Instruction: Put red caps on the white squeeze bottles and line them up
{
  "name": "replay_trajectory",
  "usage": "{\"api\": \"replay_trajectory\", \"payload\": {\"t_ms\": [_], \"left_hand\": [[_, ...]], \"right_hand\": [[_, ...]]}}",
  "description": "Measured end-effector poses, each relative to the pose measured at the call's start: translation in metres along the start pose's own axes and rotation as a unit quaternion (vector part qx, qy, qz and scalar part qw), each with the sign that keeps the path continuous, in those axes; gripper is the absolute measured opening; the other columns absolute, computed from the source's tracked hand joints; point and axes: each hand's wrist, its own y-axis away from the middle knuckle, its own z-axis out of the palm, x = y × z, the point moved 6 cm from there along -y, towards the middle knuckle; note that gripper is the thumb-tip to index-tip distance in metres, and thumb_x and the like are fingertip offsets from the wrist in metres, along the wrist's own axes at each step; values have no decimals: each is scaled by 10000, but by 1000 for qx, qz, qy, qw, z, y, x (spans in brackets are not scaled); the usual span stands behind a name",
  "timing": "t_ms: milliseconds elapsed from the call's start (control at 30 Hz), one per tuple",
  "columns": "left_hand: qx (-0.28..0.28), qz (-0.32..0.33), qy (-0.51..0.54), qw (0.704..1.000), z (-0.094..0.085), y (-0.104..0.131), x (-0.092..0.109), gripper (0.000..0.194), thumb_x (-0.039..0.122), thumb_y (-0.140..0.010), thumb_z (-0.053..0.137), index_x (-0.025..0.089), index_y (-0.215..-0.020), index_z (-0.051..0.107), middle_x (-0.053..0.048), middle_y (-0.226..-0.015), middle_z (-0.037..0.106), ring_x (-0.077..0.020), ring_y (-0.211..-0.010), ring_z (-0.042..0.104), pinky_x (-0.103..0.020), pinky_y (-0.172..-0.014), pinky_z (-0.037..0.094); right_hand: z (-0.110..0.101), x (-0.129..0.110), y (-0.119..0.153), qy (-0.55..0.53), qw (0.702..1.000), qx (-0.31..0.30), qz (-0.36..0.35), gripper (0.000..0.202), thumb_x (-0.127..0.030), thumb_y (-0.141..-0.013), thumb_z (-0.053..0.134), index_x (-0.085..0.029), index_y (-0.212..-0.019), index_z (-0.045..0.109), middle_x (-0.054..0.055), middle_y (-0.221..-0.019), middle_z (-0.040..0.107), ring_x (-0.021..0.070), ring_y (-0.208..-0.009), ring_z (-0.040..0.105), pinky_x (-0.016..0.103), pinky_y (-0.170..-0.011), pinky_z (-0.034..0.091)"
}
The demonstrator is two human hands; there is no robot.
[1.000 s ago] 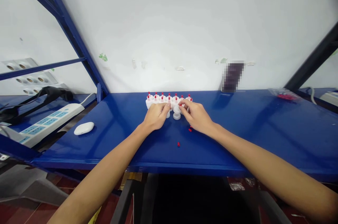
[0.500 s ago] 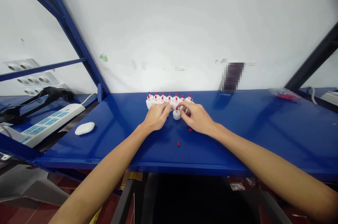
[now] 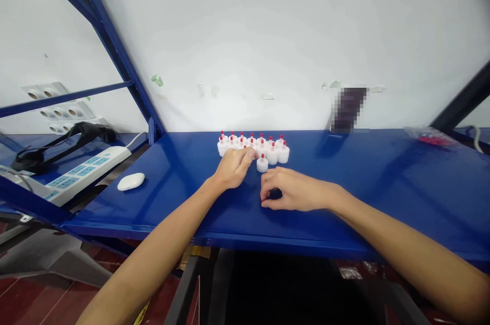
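Note:
Small white bottles with red tips (image 3: pixel 272 153) stand upright in close rows, several of them. One white bottle (image 3: pixel 262 164) stands in front of the others, its red tip on top. My left hand (image 3: pixel 233 168) lies against the left part of the front bottles, thumb and fingers drawn together. It covers some bottles, and whatever its fingers hold is hidden. Just in front of the single bottle, my right hand (image 3: pixel 287 190) is low over the tabletop. Thumb and forefinger pinch at a small red cap (image 3: pixel 262 202), of which only a trace shows.
On the blue table (image 3: pixel 184 197), a white earbud case (image 3: pixel 130 181) lies at left. Beyond it are a white power strip (image 3: pixel 90 172) and a black strap (image 3: pixel 72 144). A bag of red pieces (image 3: pixel 432 137) lies far right. A pixelated dark object (image 3: pixel 348 109) leans on the wall.
My right hand has left the single bottle and come down toward me to where a loose red cap lay. My left hand stays by the bottles. The view has shifted slightly.

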Motion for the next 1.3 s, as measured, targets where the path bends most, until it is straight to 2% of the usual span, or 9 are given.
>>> {"api": "replay_trajectory", "payload": {"t_ms": [167, 267, 333, 433, 500, 700, 867, 1100, 1300], "left_hand": [[-85, 16, 84, 993, 13, 3, 9, 550, 541, -993, 241, 144, -1120, 600, 33, -550, 531, -129, -521, 511, -254, -607, 409], [-106, 3, 128, 986, 19, 4, 11, 518, 552, -984, 266, 167, -1258, 478, 36, -618, 554, -130, -527, 512, -246, -577, 402], [-108, -1, 147, 983, 21, 5, 12, 508, 560, -978, 272, 183, -1276, 440, 29, -662, 564, -131, -542, 517, -245, -574, 404], [-103, -4, 166, 981, 22, 5, 14, 502, 576, -972, 252, 200, -1263, 414, 14, -718, 593, -127, -547, 503, -246, -574, 402], [-104, -7, 168, 980, 22, 5, 15, 482, 572, -975, 234, 205, -1231, 413, 8, -734, 604, -123, -543, 488, -244, -573, 395], [-114, 1, 138, 984, 23, 5, 17, 450, 550, -981, 226, 202, -1198, 409, 39, -646, 528, -127, -533, 471, -239, -562, 371], [-88, -11, 137, 987, 20, 4, 8, 453, 544, -972, 224, 203, -1227, 379, 45, -620, 534, -131, -514, 460, -248, -561, 375], [-111, 3, 146, 983, 21, 6, 8, 434, 491, -933, 276, 202, -1246, 359, 38, -667, 540, -139, -542, 465, -260, -575, 375], [-108, 52, 108, 987, 15, 3, 21, 352, 366, -867, 435, 197, -1173, 388, 20, -763, 555, -156, -652, 506, -292, -669, 393]], "right_hand": [[-19, 11, 0, 21, 982, 180, 56, 73, -265, -897, 626, -198, -894, 656, 38, -967, 663, 211, -965, 565, 398, -907, 385], [-23, 11, 0, 17, 972, 229, 40, 66, -268, -882, 647, -204, -870, 660, 53, -996, 633, 218, -989, 533, 383, -892, 407], [-24, 11, 1, 4, 968, 250, 17, 67, -254, -883, 643, -197, -854, 664, 54, -949, 610, 193, -918, 538, 332, -827, 434], [-23, 14, 2, -12, 965, 261, 2, 68, -243, -889, 630, -188, -859, 655, 16, -809, 594, 137, -723, 534, 257, -663, 420], [-21, 16, 2, -14, 964, 264, 6, 60, -240, -893, 621, -190, -886, 654, -5, -763, 618, 116, -651, 531, 241, -621, 402], [-21, 11, 1, 6, 951, 308, 22, 60, -203, -854, 611, -179, -813, 648, -3, -736, 681, 104, -588, 573, 227, -590, 404], [-22, 12, 3, -7, 944, 328, 43, 41, -175, -790, 644, -194, -823, 661, -31, -721, 699, 90, -542, 591, 219, -586, 415], [-18, 11, 2, 2, 942, 332, 39, 71, -176, -822, 635, -196, -854, 695, -17, -730, 722, 105, -562, 615, 220, -582, 423], [-15, 11, 0, -18, 946, 320, 49, 259, -133, -809, 628, -222, -1052, 630, -22, -857, 726, 98, -581, 608, 221, -612, 436]]}}
